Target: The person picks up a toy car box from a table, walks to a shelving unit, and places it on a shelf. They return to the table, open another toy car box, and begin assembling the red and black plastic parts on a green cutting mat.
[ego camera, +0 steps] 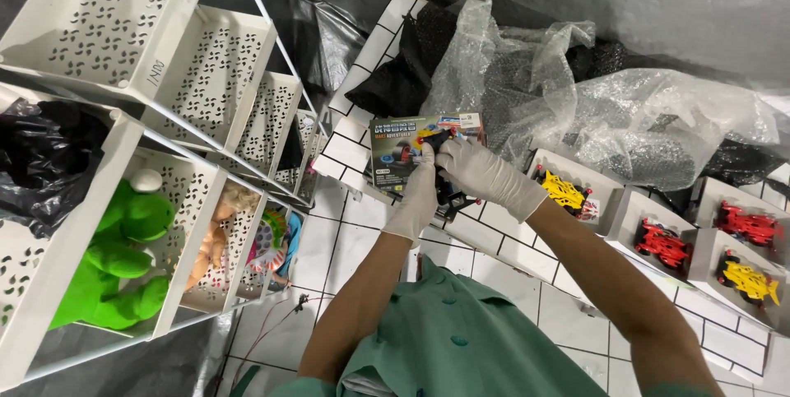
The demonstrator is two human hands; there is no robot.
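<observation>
Both gloved: left hand point(418, 195) clamped on toy box point(395, 150) edge; right hand point(481, 171) just beside, pinching toy car point(436, 140) at box front.

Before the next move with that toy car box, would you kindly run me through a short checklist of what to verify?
1. Left hand steadies the toy car box: ok, its gloved fingers lie on the box front.
2. Right hand has a grip on the dark toy car: cannot tell, fingers cover it.
3. Both gloves intact: ok, no tear shows.
4. Boxed cars on the tiled counter sit apart from the hands: ok, the yellow car lies just to the right.
5. Bubble wrap lies behind the box: ok.
</observation>
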